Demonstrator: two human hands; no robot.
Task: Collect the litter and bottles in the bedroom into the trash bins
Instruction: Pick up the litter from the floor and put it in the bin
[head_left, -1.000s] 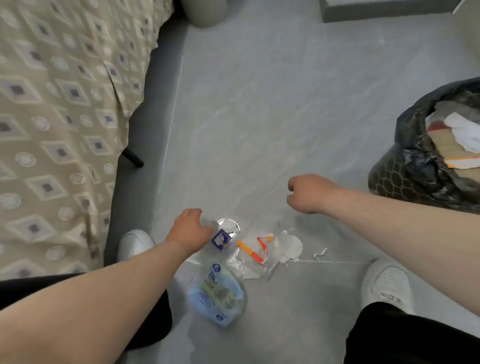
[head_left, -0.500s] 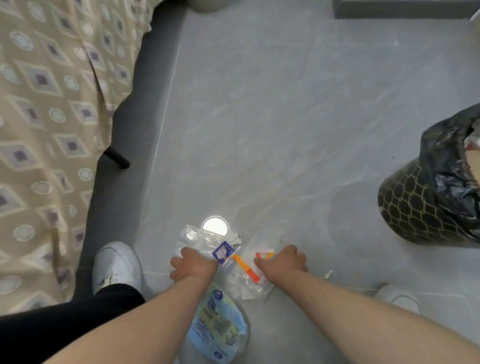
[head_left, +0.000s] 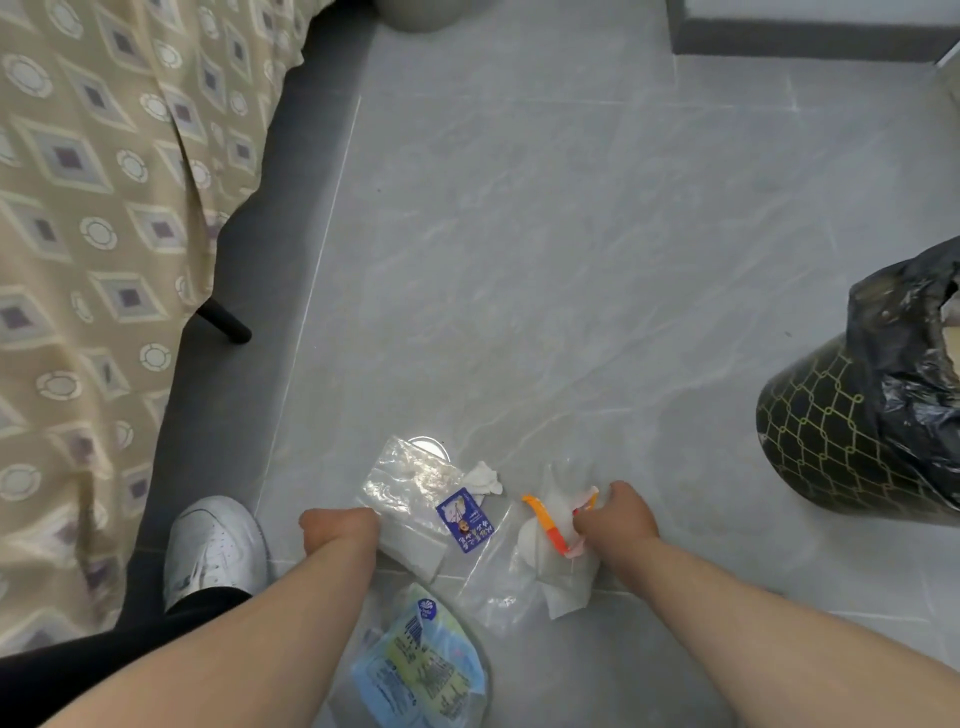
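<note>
Both hands are down on the floor (head_left: 545, 260) among the litter: the left hand (head_left: 338, 534) has its fingers curled onto the near edge of a clear bag (head_left: 408, 480), and the right hand (head_left: 618, 519) is closed round a crumpled clear wrapper (head_left: 550, 551) with an orange strip (head_left: 543, 519). The step looks like gathering this pile. To do it well, bunch each piece into the fist before lifting, since thin film slips and trails. Sweep in the white tissue (head_left: 484, 477) lying just beside the bag, and the blue packet (head_left: 418, 670) nearer the body, between the forearms (one trip is better than three). The bin (head_left: 821, 441), lined with a black liner (head_left: 906, 322), stands well apart on the right and already looks full, so push the litter down past the rim. As for writing, the bag carries a small blue label (head_left: 464, 521) with a cartoon picture and white characters, too small to read. The packet shows a round blue-and-white logo and what may be a barcode, but no brand can be made out.
</note>
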